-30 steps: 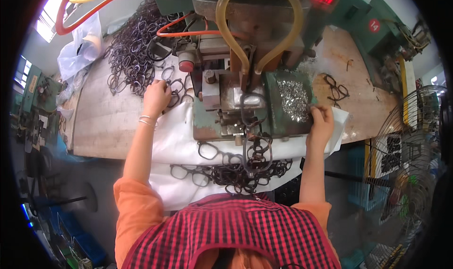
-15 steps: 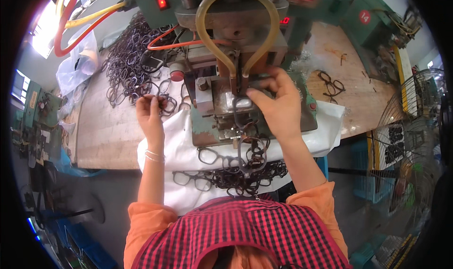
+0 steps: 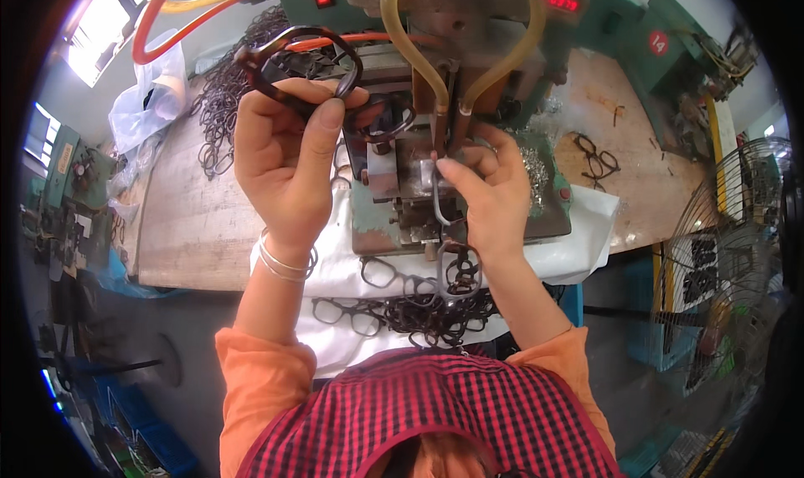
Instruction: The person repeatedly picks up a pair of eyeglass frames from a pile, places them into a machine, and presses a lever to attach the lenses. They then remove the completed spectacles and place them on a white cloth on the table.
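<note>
Raised at the left, my left hand [image 3: 289, 160] pinches a dark brown eyeglass frame [image 3: 311, 31] between thumb and fingers, close to the camera. My right hand [image 3: 496, 185] is at the machine's metal fixture [image 3: 383, 180], thumb and fingers closed on a second eyeglass frame [image 3: 441, 273]. That frame hangs down in front of the fixture, one rim below the other; its upper end is partly hidden by the fixture and my thumb. Below lies a pile of dark eyeglass frames [image 3: 435, 315] on white cloth [image 3: 569, 218] at my lap.
A green press machine [image 3: 481, 25] with a looped yellowish hose [image 3: 394, 25] stands in front of me. A large heap of frames [image 3: 219, 109] and a plastic bag [image 3: 126, 113] are at the far left. Loose frames [image 3: 596, 161] lie at the right, near a wire fan [image 3: 712, 268].
My left hand has come up and toward the camera, lifting an eyeglass frame off the table beside the heap. My right hand stays at the fixture. The whole view has shifted slightly.
</note>
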`<state>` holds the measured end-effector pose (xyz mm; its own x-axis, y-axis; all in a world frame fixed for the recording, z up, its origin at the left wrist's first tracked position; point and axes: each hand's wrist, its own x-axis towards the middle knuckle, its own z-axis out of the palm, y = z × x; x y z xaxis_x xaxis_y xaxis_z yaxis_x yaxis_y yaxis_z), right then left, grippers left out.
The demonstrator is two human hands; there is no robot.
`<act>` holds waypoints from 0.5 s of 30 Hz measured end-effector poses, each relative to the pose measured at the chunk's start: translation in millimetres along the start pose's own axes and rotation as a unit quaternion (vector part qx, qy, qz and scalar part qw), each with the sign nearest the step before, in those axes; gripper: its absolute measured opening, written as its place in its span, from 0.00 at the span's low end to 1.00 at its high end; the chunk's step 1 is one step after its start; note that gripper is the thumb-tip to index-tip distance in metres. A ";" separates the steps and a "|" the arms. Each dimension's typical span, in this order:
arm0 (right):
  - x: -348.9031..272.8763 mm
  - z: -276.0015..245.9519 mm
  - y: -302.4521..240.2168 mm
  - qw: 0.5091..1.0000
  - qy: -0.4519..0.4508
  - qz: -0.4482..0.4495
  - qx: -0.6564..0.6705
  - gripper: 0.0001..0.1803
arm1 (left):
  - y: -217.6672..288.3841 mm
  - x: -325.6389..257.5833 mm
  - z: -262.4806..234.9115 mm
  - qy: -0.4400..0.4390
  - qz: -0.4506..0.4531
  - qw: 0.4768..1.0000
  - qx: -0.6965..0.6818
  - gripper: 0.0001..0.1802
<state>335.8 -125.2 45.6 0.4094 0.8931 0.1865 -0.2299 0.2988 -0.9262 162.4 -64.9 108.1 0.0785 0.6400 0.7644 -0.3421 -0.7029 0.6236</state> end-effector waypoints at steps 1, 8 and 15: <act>-1.7 1.6 0.1 1.000 0.002 0.009 0.026 0.29 | 0.2 1.4 -0.5 -0.003 -0.008 1.000 -0.001 0.07; -4.9 5.8 -21.0 0.996 -0.004 0.061 0.060 0.31 | 6.7 -5.4 -0.4 0.004 -0.023 1.000 0.018 0.08; 1.6 -63.3 -8.6 0.973 0.009 -0.103 -0.206 0.27 | -4.8 -50.4 5.8 -0.270 0.248 0.888 0.277 0.11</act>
<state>394.3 -147.6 33.2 0.4259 0.8216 0.3788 0.2300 0.3067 -0.9236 165.5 -95.6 67.5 0.5362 0.0714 0.8411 0.0420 -0.9974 0.0579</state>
